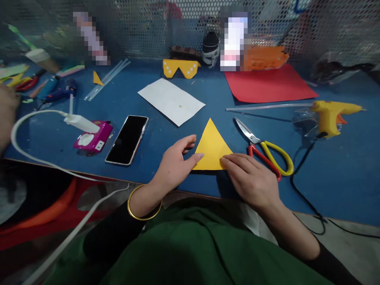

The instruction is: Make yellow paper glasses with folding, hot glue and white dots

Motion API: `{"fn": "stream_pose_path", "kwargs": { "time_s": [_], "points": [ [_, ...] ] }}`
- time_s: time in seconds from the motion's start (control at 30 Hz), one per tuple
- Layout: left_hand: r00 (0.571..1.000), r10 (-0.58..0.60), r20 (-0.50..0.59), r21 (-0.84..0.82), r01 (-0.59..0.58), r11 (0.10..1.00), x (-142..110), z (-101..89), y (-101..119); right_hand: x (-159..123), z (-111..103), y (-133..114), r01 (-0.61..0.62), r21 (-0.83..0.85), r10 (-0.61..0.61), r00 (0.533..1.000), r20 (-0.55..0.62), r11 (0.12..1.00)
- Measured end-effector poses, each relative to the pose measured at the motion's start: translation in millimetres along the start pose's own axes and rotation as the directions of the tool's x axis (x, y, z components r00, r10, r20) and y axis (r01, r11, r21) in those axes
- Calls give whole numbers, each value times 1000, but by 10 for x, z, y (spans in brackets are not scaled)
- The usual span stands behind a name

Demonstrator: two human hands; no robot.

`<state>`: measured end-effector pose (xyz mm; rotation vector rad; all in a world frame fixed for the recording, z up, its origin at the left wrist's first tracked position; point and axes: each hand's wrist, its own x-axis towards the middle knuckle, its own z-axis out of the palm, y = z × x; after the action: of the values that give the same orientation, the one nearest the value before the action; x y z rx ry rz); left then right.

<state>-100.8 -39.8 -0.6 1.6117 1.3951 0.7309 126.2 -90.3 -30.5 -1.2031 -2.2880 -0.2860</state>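
Observation:
A yellow paper triangle [211, 146] lies between my hands near the table's front edge, its point facing away from me. My left hand [177, 159] grips its left corner, thumb on top and fingers curled at the edge. At the right corner, my right hand [252, 176] pinches the paper, fingers together. Just right of that hand rest scissors [257, 144] with one red and one yellow handle, blades apart. Beyond the triangle is a white sheet [172, 101]. Behind it stands a folded yellow paper piece [180, 69] with white dots.
Left of my hands lie a phone [127, 139] and a magenta power socket [93, 137] with a white plug. To the right are a yellow glue gun [331, 114], its black cord and a glue stick [267, 106]. Red sheet [270, 85] lies behind. Another person's hand [7, 114] is at far left.

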Motion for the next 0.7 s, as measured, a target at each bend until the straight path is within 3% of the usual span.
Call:
{"fn": "stream_pose_path", "kwargs": {
  "time_s": [0.13,0.27,0.37,0.43,0.5,0.6,0.7],
  "points": [
    [992,119,-35,194,-110,975,-35,69,11,0,0,-15,22,28,-21,999,-27,999],
    [986,148,-79,192,-130,973,-56,87,-12,-10,-4,-14,30,45,-28,998,-52,999],
    [951,301,-71,240,-277,930,-88,72,-18,-5,-17,-25,32,48,-29,998,-61,998],
    [887,461,-25,346,-425,836,-126,80,-21,23,-36,-55,43,36,-40,997,-73,998],
    [790,612,40,491,-549,676,-168,110,-37,71,-62,-109,71,-4,-71,994,-84,997],
    [636,770,48,629,-618,471,-203,158,-94,156,-100,-195,138,-52,-142,986,-89,989],
    [577,815,-53,589,-641,492,-197,144,-174,221,-117,-185,179,50,-173,979,-104,983]
  ]
}}
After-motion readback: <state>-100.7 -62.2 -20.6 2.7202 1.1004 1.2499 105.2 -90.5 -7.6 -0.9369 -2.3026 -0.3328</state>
